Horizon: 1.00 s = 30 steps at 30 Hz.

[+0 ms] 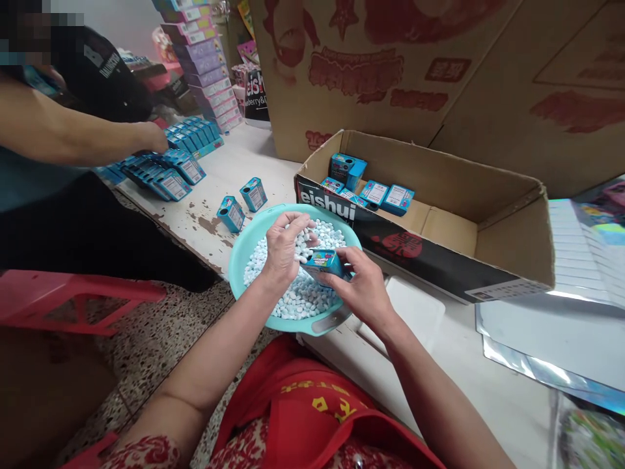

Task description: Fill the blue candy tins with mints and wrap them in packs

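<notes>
A turquoise bowl (244,251) full of small white candies (305,296) sits at the table's near edge. My left hand (284,246) hovers over the bowl, fingers curled around a few candies. My right hand (362,286) grips a small blue candy box (323,262) just above the bowl, right beside the left fingertips. Behind the bowl stands an open cardboard carton (508,234) with several of the same blue boxes (385,195) lying in its far left corner.
Two blue boxes (243,203) stand on the worn white table (229,169) left of the bowl. A co-worker's arm (78,133) reaches over rows of blue boxes (168,172) at the left. Large cartons (439,65) wall the back. Foil sheets (561,326) lie at the right. A red stool (73,299) stands lower left.
</notes>
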Motion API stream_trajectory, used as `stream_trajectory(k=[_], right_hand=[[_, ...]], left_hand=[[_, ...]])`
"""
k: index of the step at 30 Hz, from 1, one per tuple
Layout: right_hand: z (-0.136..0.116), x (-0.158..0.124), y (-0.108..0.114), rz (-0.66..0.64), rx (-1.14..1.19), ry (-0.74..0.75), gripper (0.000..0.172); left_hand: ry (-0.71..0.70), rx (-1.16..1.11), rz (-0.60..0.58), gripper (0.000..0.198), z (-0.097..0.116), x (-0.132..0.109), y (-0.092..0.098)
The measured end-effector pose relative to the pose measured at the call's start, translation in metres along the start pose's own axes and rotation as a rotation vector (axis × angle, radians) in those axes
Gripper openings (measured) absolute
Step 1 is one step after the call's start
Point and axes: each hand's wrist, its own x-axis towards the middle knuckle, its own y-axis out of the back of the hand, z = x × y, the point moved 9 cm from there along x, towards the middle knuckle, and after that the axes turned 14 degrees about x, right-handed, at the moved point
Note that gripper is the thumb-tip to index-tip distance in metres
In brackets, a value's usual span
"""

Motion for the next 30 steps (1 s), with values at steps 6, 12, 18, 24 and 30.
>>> stream_trajectory(k=[6,12,18,24,30], right_hand=[[0.001,0.001,-0.003,-0.008,-0.005,0.008,0.020],[0.002,0.001,0.001,0.019,-0.003,0.008,0.020],[0.001,-0.001,-0.007,-0.011,0.009,-0.009,0.021],[0.009,-0.002,0.002,0.080,0.040,-0.064,0.024],[0.010,-0.002,0.001,0.057,0.030,-0.064,0.022]], left_hand=[[-0.016,0.039,-0.021,0.024,0.000,0.003,0.000],[-0.031,0.050,-0.026,0.025,0.001,0.002,-0.001],[-0.059,0.076,-0.032,0.025,0.003,0.002,-0.004],[-0.103,0.100,-0.051,0.022,0.011,-0.005,-0.007],[-0.161,0.106,-0.080,0.019,0.014,-0.009,-0.012]])
